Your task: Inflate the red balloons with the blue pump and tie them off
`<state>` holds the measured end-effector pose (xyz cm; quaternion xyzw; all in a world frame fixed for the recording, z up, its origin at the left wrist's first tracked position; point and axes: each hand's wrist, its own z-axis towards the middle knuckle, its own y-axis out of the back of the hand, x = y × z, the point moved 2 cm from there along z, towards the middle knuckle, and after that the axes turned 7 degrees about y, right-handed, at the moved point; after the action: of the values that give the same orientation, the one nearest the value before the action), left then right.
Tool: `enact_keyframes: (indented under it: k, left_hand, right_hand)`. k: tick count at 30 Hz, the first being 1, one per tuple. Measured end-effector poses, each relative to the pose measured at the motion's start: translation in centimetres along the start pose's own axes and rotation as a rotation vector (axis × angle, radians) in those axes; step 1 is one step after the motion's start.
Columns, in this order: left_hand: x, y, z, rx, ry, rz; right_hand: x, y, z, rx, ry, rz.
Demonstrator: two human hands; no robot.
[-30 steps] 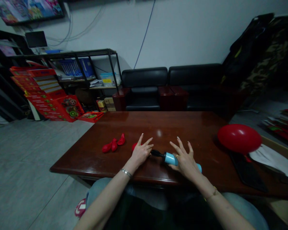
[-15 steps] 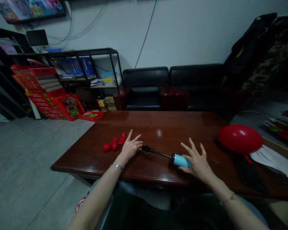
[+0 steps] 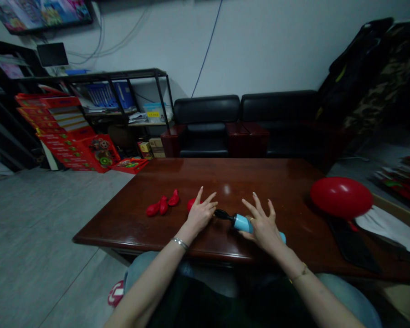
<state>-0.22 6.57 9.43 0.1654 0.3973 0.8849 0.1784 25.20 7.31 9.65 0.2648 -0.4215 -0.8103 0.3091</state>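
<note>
My left hand (image 3: 201,214) pinches at the black nozzle end of a blue hand balloon pump, its other fingers raised. A small red balloon (image 3: 190,205) bulges out behind that hand; its neck is hidden by my fingers. My right hand (image 3: 262,226) grips the balloon pump (image 3: 242,222) between thumb and lower fingers, with several fingers lifted. The pump lies nearly level between both hands, and little black shaft shows. Left of my left hand, limp or barely filled red balloons (image 3: 163,206) rest on the table.
A large inflated red balloon (image 3: 341,196) sits at the right of the brown table (image 3: 225,173), by a dark flat object (image 3: 353,246) and white paper (image 3: 389,228). Black sofas (image 3: 207,123) stand behind the table. Red boxes (image 3: 68,136) are stacked at the left.
My right hand has moved left, and the pump's long black shaft has shortened. My left hand has shifted slightly right. The red balloon behind it now shows as a rounded bulge.
</note>
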Motion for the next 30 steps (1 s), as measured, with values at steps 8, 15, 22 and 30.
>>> enact_keyframes:
  k: [8, 15, 22, 30]
  left_hand:
    - [2.0, 0.1, -1.0, 0.053, 0.011, 0.006]
    - [4.3, 0.6, -1.7, 0.089, 0.03, 0.013]
    - [2.9, 0.5, -1.3, 0.066, 0.024, -0.014]
    - [-0.7, -0.4, -0.1, 0.069, 0.015, -0.023]
  right_hand:
    - [-0.4, -0.1, -0.6, 0.036, 0.002, 0.035]
    - [-4.2, 0.5, -4.7, 0.047, -0.016, 0.102]
    - [-3.9, 1.0, -4.9, 0.064, -0.029, 0.134]
    - [0.0, 0.0, -0.3, -0.013, -0.013, 0.054]
